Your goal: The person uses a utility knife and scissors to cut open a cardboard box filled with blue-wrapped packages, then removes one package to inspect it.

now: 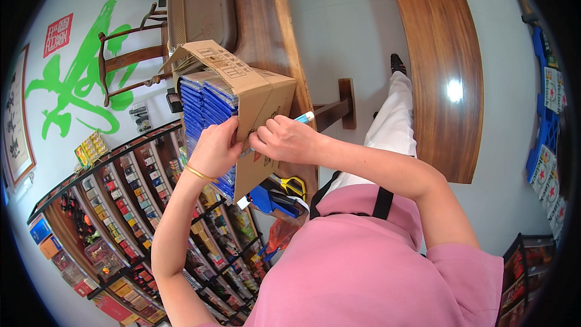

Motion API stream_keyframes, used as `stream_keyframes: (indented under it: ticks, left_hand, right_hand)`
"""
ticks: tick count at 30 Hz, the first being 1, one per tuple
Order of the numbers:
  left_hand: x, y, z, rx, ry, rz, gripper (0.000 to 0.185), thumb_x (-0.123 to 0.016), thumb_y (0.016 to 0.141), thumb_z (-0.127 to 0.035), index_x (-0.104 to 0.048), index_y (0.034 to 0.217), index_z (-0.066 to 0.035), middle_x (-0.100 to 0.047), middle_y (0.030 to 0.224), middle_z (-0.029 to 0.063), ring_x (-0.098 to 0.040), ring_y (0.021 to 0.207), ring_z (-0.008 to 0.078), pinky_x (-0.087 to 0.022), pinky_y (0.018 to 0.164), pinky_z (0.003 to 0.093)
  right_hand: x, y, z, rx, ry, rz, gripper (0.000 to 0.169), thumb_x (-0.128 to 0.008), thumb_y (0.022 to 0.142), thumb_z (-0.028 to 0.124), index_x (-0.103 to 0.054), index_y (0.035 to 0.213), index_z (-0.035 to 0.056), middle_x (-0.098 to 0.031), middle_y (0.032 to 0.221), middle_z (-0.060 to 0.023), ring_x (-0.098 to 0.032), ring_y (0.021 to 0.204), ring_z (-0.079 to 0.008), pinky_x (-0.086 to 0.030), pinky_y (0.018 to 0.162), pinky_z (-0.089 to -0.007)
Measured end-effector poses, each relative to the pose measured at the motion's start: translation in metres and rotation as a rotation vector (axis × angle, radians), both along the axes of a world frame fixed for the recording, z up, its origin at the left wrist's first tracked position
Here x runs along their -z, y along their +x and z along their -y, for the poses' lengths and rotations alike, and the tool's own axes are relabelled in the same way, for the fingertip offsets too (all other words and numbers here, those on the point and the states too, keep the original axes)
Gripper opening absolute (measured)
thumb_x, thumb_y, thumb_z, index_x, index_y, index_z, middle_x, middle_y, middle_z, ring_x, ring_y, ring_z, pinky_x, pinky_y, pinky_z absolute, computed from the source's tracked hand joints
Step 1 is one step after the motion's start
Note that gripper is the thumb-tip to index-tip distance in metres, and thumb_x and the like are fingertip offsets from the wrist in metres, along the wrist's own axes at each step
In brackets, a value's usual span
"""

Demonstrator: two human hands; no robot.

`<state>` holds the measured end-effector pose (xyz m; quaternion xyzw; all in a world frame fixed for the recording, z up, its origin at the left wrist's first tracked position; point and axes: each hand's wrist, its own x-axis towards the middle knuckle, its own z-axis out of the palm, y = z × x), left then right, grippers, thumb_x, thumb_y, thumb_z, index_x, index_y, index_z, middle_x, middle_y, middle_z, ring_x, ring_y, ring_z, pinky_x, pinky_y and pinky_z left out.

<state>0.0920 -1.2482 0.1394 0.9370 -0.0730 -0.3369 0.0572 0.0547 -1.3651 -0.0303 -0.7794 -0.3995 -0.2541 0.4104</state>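
An open cardboard box (268, 95) stands tilted on the wooden table, one printed flap raised. Blue items in clear plastic sleeves (206, 104) are packed tightly in its open side. My left hand (218, 145), with a gold-coloured bangle at its wrist, grips the box's near edge, its fingertips against the blue packs. Close to its right, my right hand (286, 138) is closed around a slim light-blue and white tool (305, 117), a marker or a cutter; which one cannot be told. That hand rests by the printed side of the box, and its palm is hidden.
Yellow-handled scissors (294, 187) and a blue holder (268, 200) lie below the box. A brown tray (204, 4) is on the table beyond it. Shelves of small packets (131, 209) stand at left, near a wooden chair (129, 60). A wooden bench (442, 54) is at right.
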Motion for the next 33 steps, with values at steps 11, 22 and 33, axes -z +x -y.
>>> stream_keyframes:
  ticks: [11, 22, 33]
  left_hand:
    - [0.011, -0.005, 0.005, -0.251, -0.098, 0.064, 0.016, -0.055, 0.085, -0.009, -0.061, 0.097, 0.0, -0.064, 0.083, 0.0191, -0.062, 0.075, 0.0371, -0.049, 0.067, 0.0389]
    - [0.007, -0.003, -0.007, 0.07, 0.14, 0.124, 0.012, -0.062, 0.077, -0.006, -0.062, 0.086, 0.002, -0.064, 0.074, 0.0169, -0.063, 0.066, 0.0299, -0.049, 0.061, 0.0346]
    - [0.005, 0.0, -0.003, -0.108, 0.098, 0.026, 0.013, -0.061, 0.078, -0.007, -0.064, 0.087, 0.001, -0.064, 0.072, 0.0175, -0.063, 0.066, 0.0321, -0.049, 0.06, 0.0376]
  right_hand:
    - [0.0, -0.003, -0.001, 0.025, 0.0, -0.009, 0.022, -0.06, 0.073, 0.018, -0.057, 0.088, 0.0032, -0.052, 0.069, -0.0014, -0.054, 0.061, -0.0139, -0.041, 0.053, -0.0258]
    - [-0.003, 0.002, -0.004, 0.0, -0.029, -0.035, 0.025, -0.06, 0.073, 0.02, -0.057, 0.09, 0.0022, -0.053, 0.068, -0.0021, -0.055, 0.059, -0.0149, -0.042, 0.051, -0.0261]
    - [0.001, 0.005, 0.004, 0.02, -0.064, -0.014, 0.023, -0.061, 0.072, 0.018, -0.057, 0.089, 0.0041, -0.052, 0.067, -0.0011, -0.054, 0.058, -0.0141, -0.04, 0.05, -0.0257]
